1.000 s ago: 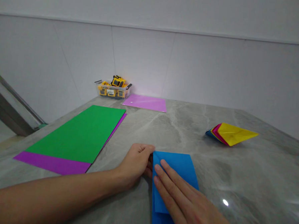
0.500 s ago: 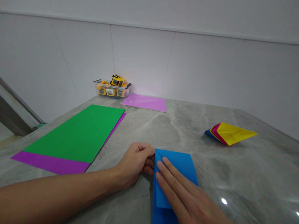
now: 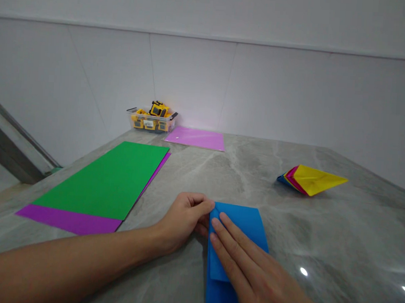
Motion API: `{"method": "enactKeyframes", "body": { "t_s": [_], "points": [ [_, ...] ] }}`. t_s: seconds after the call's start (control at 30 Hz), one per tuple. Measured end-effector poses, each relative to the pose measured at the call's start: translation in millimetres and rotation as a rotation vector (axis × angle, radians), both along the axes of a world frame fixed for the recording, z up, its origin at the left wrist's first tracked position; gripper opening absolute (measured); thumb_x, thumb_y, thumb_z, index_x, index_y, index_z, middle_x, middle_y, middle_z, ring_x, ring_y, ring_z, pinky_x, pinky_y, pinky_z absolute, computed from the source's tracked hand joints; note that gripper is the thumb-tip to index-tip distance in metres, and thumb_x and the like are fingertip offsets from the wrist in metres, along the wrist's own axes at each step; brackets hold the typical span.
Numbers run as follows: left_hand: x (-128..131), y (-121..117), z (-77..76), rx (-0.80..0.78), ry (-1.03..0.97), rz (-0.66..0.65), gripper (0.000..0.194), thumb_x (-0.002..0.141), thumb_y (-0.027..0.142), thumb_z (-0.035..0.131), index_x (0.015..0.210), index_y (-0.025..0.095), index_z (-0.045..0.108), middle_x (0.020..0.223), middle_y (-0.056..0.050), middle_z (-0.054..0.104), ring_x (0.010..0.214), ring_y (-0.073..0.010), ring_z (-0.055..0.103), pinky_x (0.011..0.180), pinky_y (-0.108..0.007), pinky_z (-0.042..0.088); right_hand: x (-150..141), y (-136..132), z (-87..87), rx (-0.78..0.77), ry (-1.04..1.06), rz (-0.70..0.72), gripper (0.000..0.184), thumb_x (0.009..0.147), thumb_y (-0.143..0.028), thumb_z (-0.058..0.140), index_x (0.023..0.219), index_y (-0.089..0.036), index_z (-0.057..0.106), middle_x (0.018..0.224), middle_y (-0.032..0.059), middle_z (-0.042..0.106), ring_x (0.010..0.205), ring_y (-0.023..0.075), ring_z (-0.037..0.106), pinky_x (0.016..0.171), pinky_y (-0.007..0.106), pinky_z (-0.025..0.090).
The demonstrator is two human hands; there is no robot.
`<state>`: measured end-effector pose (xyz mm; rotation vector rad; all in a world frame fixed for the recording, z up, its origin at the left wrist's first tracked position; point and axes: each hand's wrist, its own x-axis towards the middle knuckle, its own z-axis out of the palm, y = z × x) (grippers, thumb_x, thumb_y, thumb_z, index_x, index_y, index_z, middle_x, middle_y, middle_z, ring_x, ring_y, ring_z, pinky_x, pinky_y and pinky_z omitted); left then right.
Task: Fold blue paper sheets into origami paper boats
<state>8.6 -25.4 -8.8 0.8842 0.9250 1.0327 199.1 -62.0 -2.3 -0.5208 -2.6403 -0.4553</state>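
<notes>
A folded sheet of blue paper (image 3: 248, 221) lies on the table in front of me, with a second layer showing at its near end. My left hand (image 3: 185, 220) pinches the paper's far left corner between thumb and curled fingers. Across the upper layer rests my right hand (image 3: 250, 267), flat, its fingers stretched toward that corner. Part of the paper is hidden beneath the right hand.
Green paper (image 3: 109, 178) lies over purple paper (image 3: 70, 221) at the left. Against the wall stand a clear plastic box (image 3: 149, 121) of yellow toy vehicles and a pink sheet pack (image 3: 196, 138). A folded yellow, pink and blue paper piece (image 3: 318, 181) sits at the right on the grey table (image 3: 320, 230).
My left thumb has slid slightly right, onto the paper's corner. My right hand stays flat on the blue paper, nearly unmoved.
</notes>
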Motion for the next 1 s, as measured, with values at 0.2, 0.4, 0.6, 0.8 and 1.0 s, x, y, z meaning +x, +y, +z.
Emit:
{"method": "enactKeyframes", "body": {
  "t_s": [0.2,0.4,0.6,0.8,1.0],
  "points": [
    [-1.2,0.4,-3.4,-0.007,0.025,0.016,0.033,0.07,0.04,0.071,0.058,0.014,0.054,0.047,0.003,0.052,0.04,-0.0067,0.047,0.041,-0.018,0.042,-3.0,-1.3,-2.0,-0.085,-0.026,-0.007,0.048,0.089,-0.025,0.053,0.13,-0.001,0.054,0.14,0.0196,0.047,0.138,0.0311,0.033,0.108,0.04,0.041],
    [1.2,0.7,-4.0,-0.026,0.103,0.017,0.033,0.077,0.039,0.061,0.057,0.014,0.053,0.049,0.001,0.055,0.04,-0.0084,0.05,0.041,-0.02,0.043,-5.7,-2.2,-2.4,-0.122,-0.038,-0.026,0.044,0.09,-0.016,0.049,0.133,-0.003,0.053,0.143,0.0178,0.043,0.139,0.03,0.03,0.109,0.038,0.04],
    [-13.2,9.8,0.3,0.393,0.624,0.138,0.023,0.08,0.024,0.054,0.098,0.014,0.066,0.105,-0.012,0.068,0.098,-0.0237,0.064,0.082,-0.036,0.052,-3.0,3.9,-1.0,-0.335,-0.079,-0.102,0.047,0.089,-0.014,0.047,0.134,-0.004,0.051,0.143,0.018,0.043,0.137,0.0286,0.035,0.109,0.039,0.04],
    [-33.9,13.7,11.5,0.715,1.197,-0.438,0.094,0.064,0.049,0.072,0.141,0.006,0.039,0.152,-0.025,0.027,0.141,-0.0399,0.02,0.114,-0.055,0.015,2.8,6.8,1.1,-0.526,-0.018,-0.148,0.047,0.091,-0.013,0.04,0.136,-0.006,0.049,0.145,0.0151,0.042,0.137,0.0252,0.035,0.106,0.04,0.043],
    [-30.0,8.9,14.5,0.73,1.308,-0.634,0.115,0.064,0.069,0.063,0.148,0.003,0.02,0.155,-0.028,0.005,0.143,-0.0422,0.002,0.111,-0.062,-0.001,3.1,8.8,-1.4,-0.609,-0.046,-0.205,0.048,0.09,-0.015,0.043,0.138,-0.012,0.049,0.15,0.0166,0.032,0.14,0.0315,0.027,0.109,0.056,0.032]
  ]
}}
